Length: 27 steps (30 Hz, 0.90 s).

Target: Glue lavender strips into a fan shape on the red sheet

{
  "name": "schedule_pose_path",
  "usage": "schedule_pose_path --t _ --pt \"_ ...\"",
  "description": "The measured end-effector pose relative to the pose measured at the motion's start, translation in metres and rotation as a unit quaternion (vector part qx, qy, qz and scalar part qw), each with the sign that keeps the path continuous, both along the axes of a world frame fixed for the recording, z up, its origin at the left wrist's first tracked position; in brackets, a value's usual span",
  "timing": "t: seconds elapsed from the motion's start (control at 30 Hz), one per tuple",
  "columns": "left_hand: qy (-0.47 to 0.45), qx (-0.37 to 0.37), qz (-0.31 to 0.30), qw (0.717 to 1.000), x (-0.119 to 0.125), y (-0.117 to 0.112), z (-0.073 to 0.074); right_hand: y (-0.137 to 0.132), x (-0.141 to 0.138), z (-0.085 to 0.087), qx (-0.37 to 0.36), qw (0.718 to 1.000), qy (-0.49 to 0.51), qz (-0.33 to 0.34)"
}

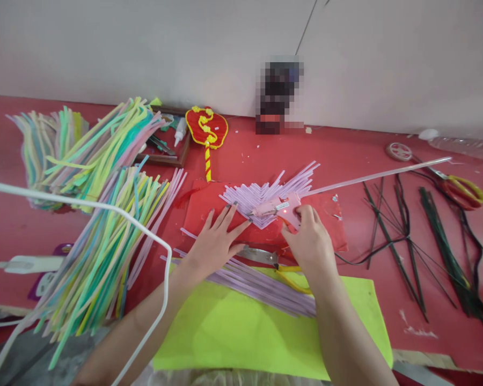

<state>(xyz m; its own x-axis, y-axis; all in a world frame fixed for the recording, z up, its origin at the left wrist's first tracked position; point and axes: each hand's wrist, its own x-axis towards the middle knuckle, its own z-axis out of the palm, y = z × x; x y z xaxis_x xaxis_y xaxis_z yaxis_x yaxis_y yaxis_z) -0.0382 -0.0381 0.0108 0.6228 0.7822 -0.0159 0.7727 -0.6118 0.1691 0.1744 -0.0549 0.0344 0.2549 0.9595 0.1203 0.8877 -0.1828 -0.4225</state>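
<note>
Lilac pipe cleaners [241, 197] lie in a V-shaped, layered pattern on a red sheet [201, 206]. My right hand [312, 236] grips a pink glue gun [279, 206], its nozzle low over the tip of the V. A long clear glue stick [380, 178] sticks out of the gun's back. With fingers spread, my left hand [215, 241] rests at the pattern's left edge, fingertips near the nozzle. Scissors [292, 279] with yellow handles lie between my wrists, partly hidden by my right hand. Loose lilac pipe cleaners [265, 289] are on a lime-green sheet [241, 335].
Bundles of pastel pipe cleaners [100, 252] cover the left side. A white cable [137, 222] crosses in front of them. Behind are a red and yellow fan [207, 128] and a tray [181, 153]. Dark green stems [443, 246] and more scissors [462, 190] lie right.
</note>
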Motion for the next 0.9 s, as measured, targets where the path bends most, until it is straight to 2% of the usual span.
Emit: schedule_pose_path --t 0.37,0.9 --pt "0.019 0.008 -0.024 1.000 0.010 -0.006 0.003 -0.003 0.000 0.006 -0.008 1.000 -0.008 -0.002" --pt "0.014 -0.014 -0.015 1.000 0.010 -0.005 0.008 -0.006 0.000 0.012 -0.015 1.000 -0.016 -0.001"
